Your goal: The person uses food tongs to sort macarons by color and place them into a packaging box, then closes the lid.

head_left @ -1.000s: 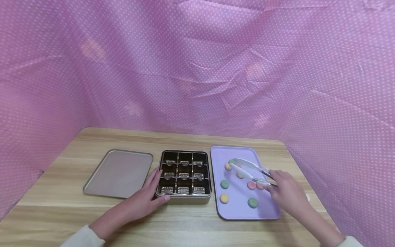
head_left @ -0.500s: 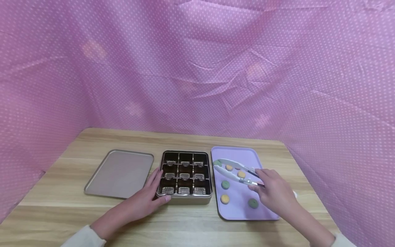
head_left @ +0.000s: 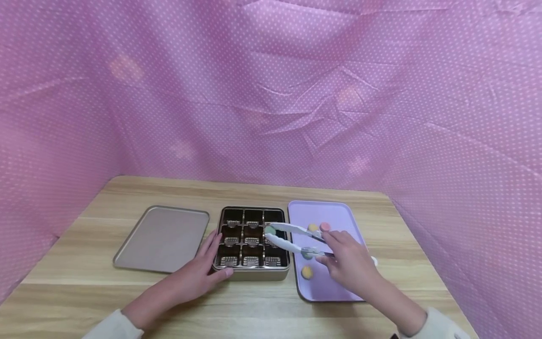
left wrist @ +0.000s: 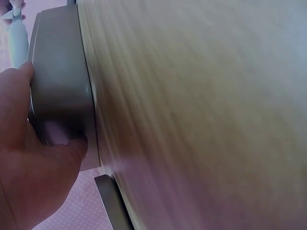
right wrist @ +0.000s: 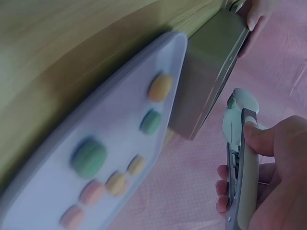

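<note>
My right hand [head_left: 351, 261] grips a pair of tongs [head_left: 292, 228] with metal handles and white tips. Between the tips is a green macaron [head_left: 270, 230], over the right column of a box [head_left: 262, 274] with a dark, divided insert. Beside the box's left wall lies my left hand [head_left: 199, 273], fingers extended along the rim and thumb at the front corner. Close up in the left wrist view, that hand [left wrist: 33, 177] touches the box wall [left wrist: 60, 72]. Pink, yellow and green macarons sit on the lilac tray [head_left: 326, 289]; the right hand hides some in the head view.
A flat, square metal lid [head_left: 165, 238] lies left of the box. In the right wrist view, several macarons, including a large-looking green macaron [right wrist: 89, 159], are spread across the tray. A pink dotted cloth [head_left: 271, 94] surrounds the wooden table [head_left: 237, 310].
My right hand has carried the tongs and green macaron leftward, from the tray's far part to above the box. The left hand stays at the box's left side.
</note>
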`<state>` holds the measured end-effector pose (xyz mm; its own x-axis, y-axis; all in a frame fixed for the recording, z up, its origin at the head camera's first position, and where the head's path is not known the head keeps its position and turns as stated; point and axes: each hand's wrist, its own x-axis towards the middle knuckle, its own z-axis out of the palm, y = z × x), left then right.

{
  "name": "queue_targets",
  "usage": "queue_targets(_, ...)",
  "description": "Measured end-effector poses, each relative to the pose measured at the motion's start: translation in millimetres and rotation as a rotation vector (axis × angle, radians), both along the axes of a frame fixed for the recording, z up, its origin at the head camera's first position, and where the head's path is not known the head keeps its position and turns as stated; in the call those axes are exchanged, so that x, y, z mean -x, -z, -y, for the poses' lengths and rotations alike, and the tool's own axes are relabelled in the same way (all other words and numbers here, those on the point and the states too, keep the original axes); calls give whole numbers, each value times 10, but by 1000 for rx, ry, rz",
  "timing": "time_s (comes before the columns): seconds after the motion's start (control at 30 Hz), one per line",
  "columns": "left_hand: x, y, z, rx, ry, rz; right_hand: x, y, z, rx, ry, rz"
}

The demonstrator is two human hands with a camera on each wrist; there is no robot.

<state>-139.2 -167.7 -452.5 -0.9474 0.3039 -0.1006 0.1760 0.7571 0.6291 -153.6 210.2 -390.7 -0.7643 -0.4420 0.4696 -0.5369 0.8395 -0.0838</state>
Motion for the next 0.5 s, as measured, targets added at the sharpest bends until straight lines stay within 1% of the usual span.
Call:
queue_targets(0.27,-7,13,-18,7,-7,-18,-15,15,269,2,-86,-1)
queue_targets(0.5,-12,33,-51,4,-13,-42,-35,27,432,-13,-129,20)
